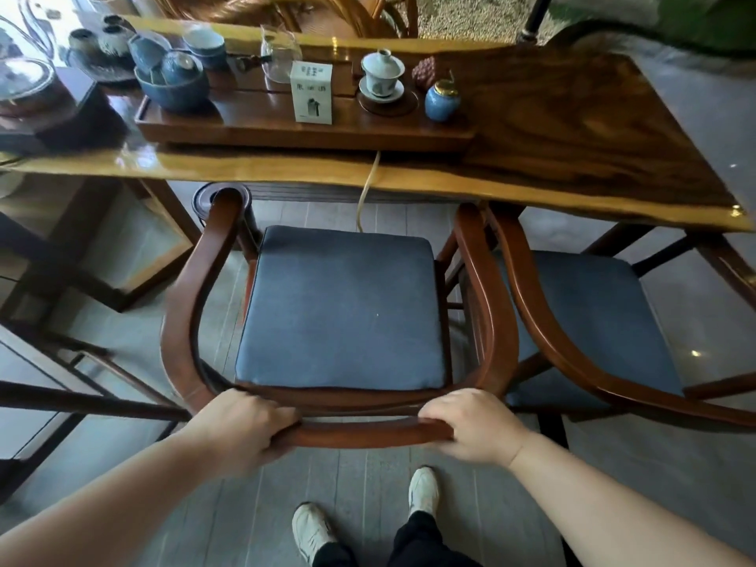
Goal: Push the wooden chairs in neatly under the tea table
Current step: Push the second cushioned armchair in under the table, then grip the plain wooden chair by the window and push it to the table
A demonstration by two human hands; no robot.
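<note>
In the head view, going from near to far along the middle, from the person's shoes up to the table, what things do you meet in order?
White shoes → chair's back rail gripped by left hand and right hand → blue seat cushion → table's yellow front edge → wooden tea tray → white box.

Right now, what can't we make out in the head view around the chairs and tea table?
- Front legs of the held chair: hidden by its cushion and the tea table edge.
- Second chair: cut off by the right frame edge.
- Left hand and right hand fingertips: wrapped behind the back rail.
- White box print: too small to read.
- Cord lower end: hidden behind the cushion.
</note>
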